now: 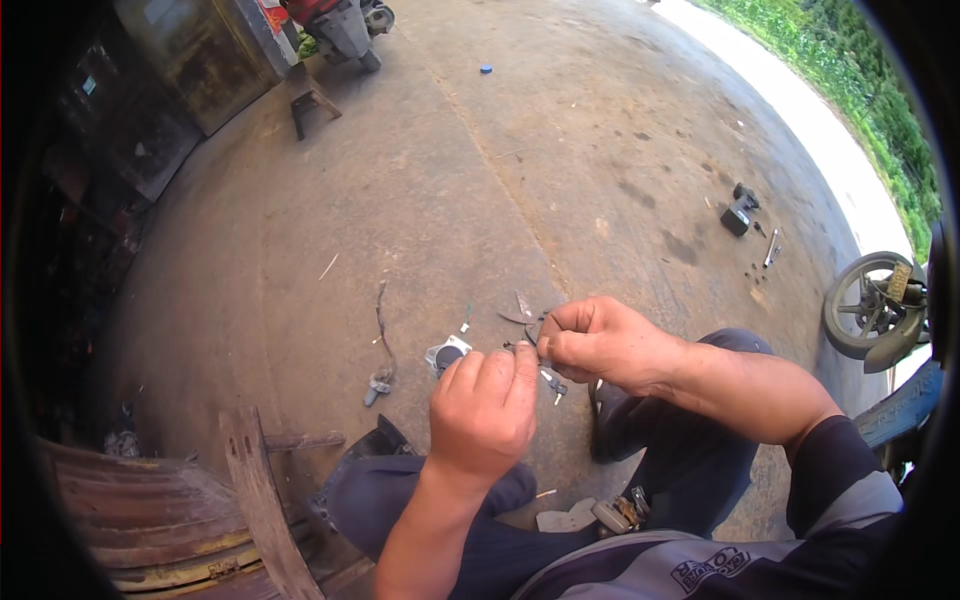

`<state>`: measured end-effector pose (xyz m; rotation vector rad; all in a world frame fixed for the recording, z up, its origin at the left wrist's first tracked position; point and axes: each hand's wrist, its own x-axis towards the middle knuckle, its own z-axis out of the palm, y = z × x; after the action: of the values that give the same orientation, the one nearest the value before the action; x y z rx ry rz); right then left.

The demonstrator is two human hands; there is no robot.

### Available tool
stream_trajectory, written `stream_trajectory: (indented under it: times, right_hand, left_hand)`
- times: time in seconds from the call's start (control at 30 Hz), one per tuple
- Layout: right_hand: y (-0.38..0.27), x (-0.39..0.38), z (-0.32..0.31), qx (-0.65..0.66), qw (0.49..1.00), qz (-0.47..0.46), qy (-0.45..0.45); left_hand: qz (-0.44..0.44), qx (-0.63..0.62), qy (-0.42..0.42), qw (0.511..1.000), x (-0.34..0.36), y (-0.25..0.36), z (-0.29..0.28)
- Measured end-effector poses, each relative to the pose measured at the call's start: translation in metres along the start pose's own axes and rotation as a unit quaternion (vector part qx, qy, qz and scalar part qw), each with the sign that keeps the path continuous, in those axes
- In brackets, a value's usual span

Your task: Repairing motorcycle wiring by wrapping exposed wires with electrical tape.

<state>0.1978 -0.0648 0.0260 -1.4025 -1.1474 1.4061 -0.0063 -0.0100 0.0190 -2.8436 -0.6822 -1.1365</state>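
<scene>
Right hand (605, 340) in from the right, thumb and forefinger pinched together on a thin dark piece (530, 335), and the left hand (485, 405) is right there to meet it, fingers curled in! What the left fingers close on, I cannot tell; the knuckles hide it. That dark piece sits at the fingertips, over the near part of the concrete floor (430, 230), too small to make out fully.

Now the room around them: tight on the near side, with the knees just below the forearms and a wooden seat (265, 500) filling the floor's near left corner. Close by the left knuckles lies a white part with a dark round face (450, 355); further left, a brown cord (380, 320).

Look beyond, and it opens up! A broad stretch of floor runs out to a blue cap (486, 69) near the far edge. On the left edge, a metal door (215, 60); along the right edge, a black power tool (738, 215), a metal rod (772, 248), then a wheel (870, 310) hemming in the right elbow's side.
</scene>
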Motion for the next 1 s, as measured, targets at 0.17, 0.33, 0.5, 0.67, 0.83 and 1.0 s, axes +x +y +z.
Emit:
stream_trajectory:
  times: [0.17,0.33,0.5,0.67,0.83,1.0]
  right_hand:
    - [0.000,-0.001,-0.006,0.133,0.989,0.022,-0.058]
    - [-0.016,0.003,-0.015,-0.408,0.795,-0.448,0.022]
    - [-0.010,0.006,-0.014,-0.396,0.785,-0.477,0.005]
    - [-0.007,-0.005,0.005,0.150,0.986,0.061,-0.043]
    - [-0.004,0.001,-0.005,0.140,0.985,0.038,-0.093]
    - [-0.015,0.001,-0.011,-0.408,0.811,-0.414,0.069]
  left_hand:
    - [-0.063,-0.094,0.043,0.993,0.003,-0.008,0.000]
    - [-0.270,-0.333,-0.024,0.903,0.000,-0.012,-0.009]
    - [-0.235,-0.322,-0.035,0.916,0.003,-0.004,-0.011]
    - [-0.009,-0.003,0.022,1.000,0.004,-0.001,-0.005]
    - [-0.089,-0.147,0.036,0.984,-0.002,-0.011,0.004]
    - [-0.233,-0.300,-0.029,0.925,0.004,-0.009,-0.013]
